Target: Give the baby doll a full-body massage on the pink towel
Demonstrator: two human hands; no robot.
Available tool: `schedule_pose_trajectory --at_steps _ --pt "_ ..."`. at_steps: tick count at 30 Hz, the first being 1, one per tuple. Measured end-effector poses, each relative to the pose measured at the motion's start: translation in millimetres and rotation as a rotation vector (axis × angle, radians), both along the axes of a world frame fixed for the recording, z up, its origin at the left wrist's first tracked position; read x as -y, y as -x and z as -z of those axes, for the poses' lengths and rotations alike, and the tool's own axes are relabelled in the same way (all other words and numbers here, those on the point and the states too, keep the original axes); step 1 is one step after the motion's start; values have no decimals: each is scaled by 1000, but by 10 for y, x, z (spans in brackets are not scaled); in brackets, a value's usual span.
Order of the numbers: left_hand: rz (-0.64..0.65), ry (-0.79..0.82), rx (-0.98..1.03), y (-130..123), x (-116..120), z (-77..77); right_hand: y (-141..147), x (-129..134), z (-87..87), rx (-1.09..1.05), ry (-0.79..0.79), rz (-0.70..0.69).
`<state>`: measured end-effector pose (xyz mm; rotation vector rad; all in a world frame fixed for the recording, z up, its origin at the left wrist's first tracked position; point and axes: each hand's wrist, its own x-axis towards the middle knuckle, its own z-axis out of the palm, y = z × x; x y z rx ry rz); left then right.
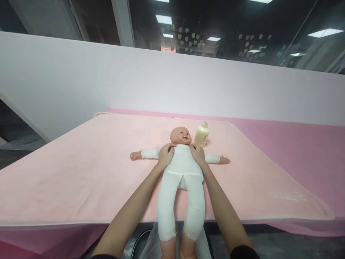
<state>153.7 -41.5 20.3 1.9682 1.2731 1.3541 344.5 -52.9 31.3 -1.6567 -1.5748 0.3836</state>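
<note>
A baby doll point(183, 158) lies on its back on a pink towel point(81, 169), its head at the far end and both arms stretched sideways. White cloth covers its body; the head, hands and feet are bare plastic. My left hand point(166, 154) grips the shoulder on the left side of the picture, fingers curled over it. On the opposite shoulder my right hand point(198, 154) is closed in the same way, close to the neck. A pale yellow bottle point(202, 135) stands beside the doll's head, just beyond my right hand.
The towel lies over a pink table cover point(302, 154). The doll's feet hang past the table's near edge, above a bin with a clear plastic liner point(149, 246). A white low wall point(161, 84) runs behind the table, with dark glass above it.
</note>
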Motion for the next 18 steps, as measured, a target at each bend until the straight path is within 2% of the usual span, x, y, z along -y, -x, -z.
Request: schedule_pose_trajectory --at_steps 18 --pt "14 -16 -73 14 15 -35 -8 -6 -3 70 -19 -6"
